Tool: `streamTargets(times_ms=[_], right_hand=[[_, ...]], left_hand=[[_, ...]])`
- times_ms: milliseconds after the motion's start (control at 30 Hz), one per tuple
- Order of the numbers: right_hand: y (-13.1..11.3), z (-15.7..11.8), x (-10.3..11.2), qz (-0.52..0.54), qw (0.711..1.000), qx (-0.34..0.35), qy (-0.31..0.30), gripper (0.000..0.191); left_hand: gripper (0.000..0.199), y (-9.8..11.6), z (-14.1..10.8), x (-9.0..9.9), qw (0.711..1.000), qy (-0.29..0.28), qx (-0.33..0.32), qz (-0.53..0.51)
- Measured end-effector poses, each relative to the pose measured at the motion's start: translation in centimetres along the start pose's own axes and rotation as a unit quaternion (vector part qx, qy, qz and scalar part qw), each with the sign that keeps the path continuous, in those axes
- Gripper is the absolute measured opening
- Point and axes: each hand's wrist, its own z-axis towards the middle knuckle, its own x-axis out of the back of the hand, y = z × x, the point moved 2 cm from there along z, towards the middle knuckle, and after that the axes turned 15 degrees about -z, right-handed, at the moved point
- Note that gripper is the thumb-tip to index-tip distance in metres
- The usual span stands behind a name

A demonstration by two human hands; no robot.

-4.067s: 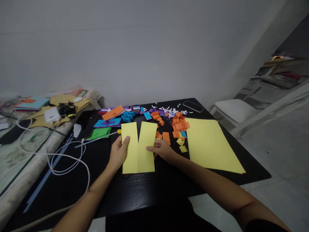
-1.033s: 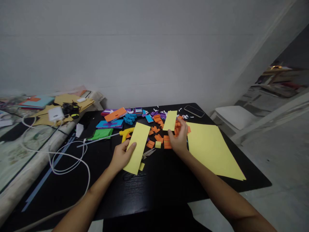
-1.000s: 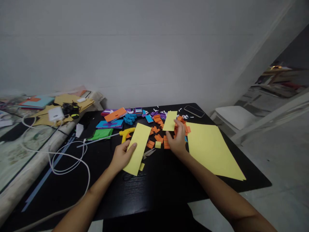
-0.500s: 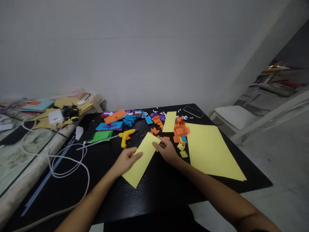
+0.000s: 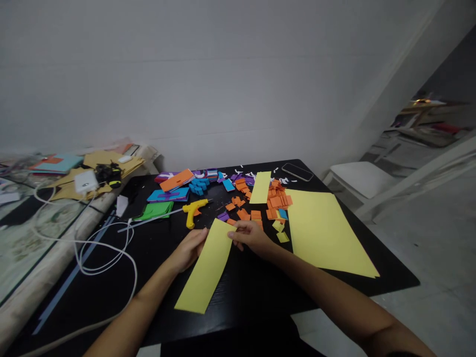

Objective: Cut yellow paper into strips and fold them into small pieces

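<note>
A long yellow paper strip (image 5: 207, 270) slants over the black table between my hands. My right hand (image 5: 253, 239) pinches its upper right corner between thumb and fingers. At the strip's left edge is my left hand (image 5: 189, 249), its fingertips partly behind the paper, so its hold is hard to see. Beyond the strip lie small orange paper pieces (image 5: 256, 215) and a purple piece (image 5: 223, 216). Another yellow strip (image 5: 261, 187) rests on the orange pieces. Large yellow sheets (image 5: 327, 233) lie to the right of my right hand.
A yellow glue gun (image 5: 192, 212) lies behind my left hand, near green papers (image 5: 158, 210) and blue folded papers (image 5: 169, 194). A phone (image 5: 297, 172) is at the back right. White cable (image 5: 134, 270) loops across the left side. A white chair (image 5: 359, 178) stands at right.
The held strip has moved down toward me and now shows more of its length. My left thumb no longer lies across its face. My right hand has shifted slightly down and left.
</note>
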Motion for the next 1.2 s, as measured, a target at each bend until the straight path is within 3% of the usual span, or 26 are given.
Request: streamTargets(times_ms=[167,333,500,733,1200], right_hand=[[0.4,0.0,-0.8,0.020,1.000,-0.019,-0.009,0.039],[0.6,0.0,-1.0,0.019,0.999,-0.003,0.026,0.038],[1.1,-0.2,-1.4,-0.004,0.999,0.021,0.038,0.032],[1.4,-0.2,-1.8,0.027,0.999,0.029,0.026,0.035],[0.2,-0.6,-1.2,0.047,0.999,0.021,0.013,0.041]], left_hand=[[0.050,-0.3,0.0,-1.1,0.999,-0.047,0.018,0.017],[0.049,-0.5,0.1,-1.8,0.994,-0.097,0.045,-0.034],[0.049,-0.7,0.2,-1.8,0.994,-0.089,0.048,-0.041],[0.035,-1.0,0.2,-1.4,0.994,-0.105,0.043,0.007],[0.031,-0.2,0.3,-2.1,0.992,-0.085,0.012,0.090]])
